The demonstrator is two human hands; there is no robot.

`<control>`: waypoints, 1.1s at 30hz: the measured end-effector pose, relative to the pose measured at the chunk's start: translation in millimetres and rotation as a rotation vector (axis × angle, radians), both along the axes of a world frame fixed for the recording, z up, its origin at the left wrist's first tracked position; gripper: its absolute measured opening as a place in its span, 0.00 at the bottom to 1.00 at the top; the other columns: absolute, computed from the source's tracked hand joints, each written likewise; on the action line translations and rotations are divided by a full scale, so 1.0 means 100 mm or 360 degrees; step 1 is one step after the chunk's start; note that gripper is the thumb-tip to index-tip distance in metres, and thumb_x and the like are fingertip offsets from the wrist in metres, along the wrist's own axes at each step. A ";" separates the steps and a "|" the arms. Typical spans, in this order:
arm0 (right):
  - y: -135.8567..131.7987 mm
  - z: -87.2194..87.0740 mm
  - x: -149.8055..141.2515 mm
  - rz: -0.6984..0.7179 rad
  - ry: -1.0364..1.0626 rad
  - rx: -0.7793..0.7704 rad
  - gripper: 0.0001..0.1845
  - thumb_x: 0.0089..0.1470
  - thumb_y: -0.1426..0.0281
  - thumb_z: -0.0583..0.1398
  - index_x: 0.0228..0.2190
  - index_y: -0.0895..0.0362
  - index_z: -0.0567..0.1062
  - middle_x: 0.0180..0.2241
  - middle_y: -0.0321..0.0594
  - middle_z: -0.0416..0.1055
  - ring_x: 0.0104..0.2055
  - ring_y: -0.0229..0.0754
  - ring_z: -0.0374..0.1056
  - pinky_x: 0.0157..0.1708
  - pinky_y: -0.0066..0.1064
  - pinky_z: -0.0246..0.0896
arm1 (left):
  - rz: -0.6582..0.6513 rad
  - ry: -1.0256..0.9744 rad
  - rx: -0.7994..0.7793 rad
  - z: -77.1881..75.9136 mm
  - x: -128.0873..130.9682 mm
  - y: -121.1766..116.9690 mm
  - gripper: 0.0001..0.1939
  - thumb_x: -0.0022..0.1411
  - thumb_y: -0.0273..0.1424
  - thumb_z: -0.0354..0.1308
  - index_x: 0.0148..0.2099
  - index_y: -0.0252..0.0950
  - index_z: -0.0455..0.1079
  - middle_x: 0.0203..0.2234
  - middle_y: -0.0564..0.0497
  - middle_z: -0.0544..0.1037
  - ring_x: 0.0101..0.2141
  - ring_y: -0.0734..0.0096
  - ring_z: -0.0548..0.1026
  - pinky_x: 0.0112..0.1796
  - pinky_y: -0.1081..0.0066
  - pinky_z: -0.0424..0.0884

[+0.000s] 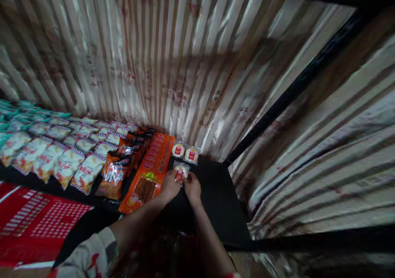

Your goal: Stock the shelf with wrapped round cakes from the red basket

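Head view: a left hand (169, 185) and a right hand (192, 187) grasp a round, white, film-wrapped pack (180, 173) by opposite sides, short of the shelf's (220, 195) far edge, toward its right end. It looks light, soft and easily crushed, its film probably slippery; the sides should suit a gentle hold. Beyond, two matching packs (191, 155) sit along the far edge, beside a long orange packet (154, 161).
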State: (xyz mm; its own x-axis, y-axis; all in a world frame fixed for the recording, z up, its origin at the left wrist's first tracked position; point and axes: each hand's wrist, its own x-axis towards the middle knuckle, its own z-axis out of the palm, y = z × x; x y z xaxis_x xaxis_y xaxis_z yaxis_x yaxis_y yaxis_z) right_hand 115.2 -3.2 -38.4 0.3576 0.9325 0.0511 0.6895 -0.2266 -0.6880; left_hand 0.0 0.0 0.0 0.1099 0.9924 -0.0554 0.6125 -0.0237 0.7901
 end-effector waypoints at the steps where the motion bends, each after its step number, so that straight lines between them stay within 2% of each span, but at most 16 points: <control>1: 0.01 0.00 0.00 -0.0009 0.0007 0.0010 0.19 0.51 0.67 0.54 0.44 0.61 0.70 0.36 0.45 0.73 0.37 0.43 0.69 0.37 0.30 0.60 | 0.0000 -0.0007 0.0002 0.00 0.00 0.01 0.14 0.57 0.24 0.51 0.46 0.27 0.67 0.43 0.39 0.73 0.44 0.63 0.70 0.45 0.71 0.64; 13: 0.21 0.02 -0.04 -0.0077 0.0025 0.0084 0.17 0.50 0.67 0.55 0.42 0.59 0.71 0.37 0.44 0.73 0.38 0.44 0.69 0.37 0.30 0.60 | 0.0037 -0.0083 0.0045 0.01 0.03 0.15 0.18 0.54 0.21 0.52 0.49 0.31 0.66 0.47 0.41 0.71 0.48 0.65 0.68 0.50 0.70 0.61; 21: 0.33 -0.04 -0.05 -0.0094 -0.0003 0.0170 0.16 0.50 0.68 0.54 0.41 0.60 0.72 0.36 0.45 0.72 0.38 0.44 0.69 0.37 0.31 0.61 | -0.0004 -0.0098 0.0100 0.03 0.06 0.17 0.17 0.53 0.19 0.51 0.46 0.32 0.68 0.49 0.43 0.69 0.51 0.66 0.66 0.53 0.70 0.60; 28: 0.45 -0.10 -0.06 -0.0167 -0.0061 0.0241 0.18 0.50 0.67 0.54 0.42 0.61 0.71 0.37 0.47 0.71 0.37 0.45 0.69 0.36 0.31 0.61 | -0.0005 -0.0107 0.0014 -0.02 0.10 0.22 0.24 0.52 0.18 0.51 0.52 0.33 0.66 0.56 0.44 0.63 0.58 0.63 0.57 0.58 0.68 0.53; 33: 0.53 -0.14 -0.07 -0.0143 -0.0067 0.0348 0.17 0.50 0.67 0.54 0.41 0.60 0.72 0.36 0.46 0.71 0.37 0.44 0.68 0.36 0.31 0.61 | -0.0026 -0.0066 -0.0040 -0.06 0.11 0.27 0.26 0.53 0.18 0.49 0.56 0.29 0.62 0.58 0.40 0.60 0.58 0.63 0.58 0.58 0.69 0.53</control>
